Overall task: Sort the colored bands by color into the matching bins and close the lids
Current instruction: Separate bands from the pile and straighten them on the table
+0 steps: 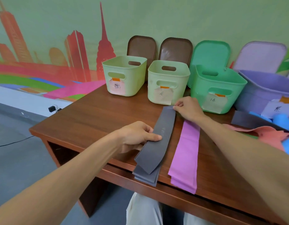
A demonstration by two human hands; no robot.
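The grey band (pixel 164 124), on the bench (pixel 91 114), is pinched at its far end by the right hand (pixel 189 109) and clasped midway by the left hand (pixel 135 135). An open pale green bin (pixel 169 77) stands just beyond the right grip, the pink band (pixel 188 151) just right of both. Sorting is judged barely begun: more bands (pixel 270 133) are heaped further right, no lid (pixel 210 52) closed.

Purple bin (pixel 252 96) partly beyond right edge.

**Camera placement: single head view**

One wide-angle camera, worn on the person's head, faces forward and down at the reddish-brown wooden counter (pixel 99 111) from close above. The green wall with a painted skyline (pixel 156 17) bounds the top of the frame.
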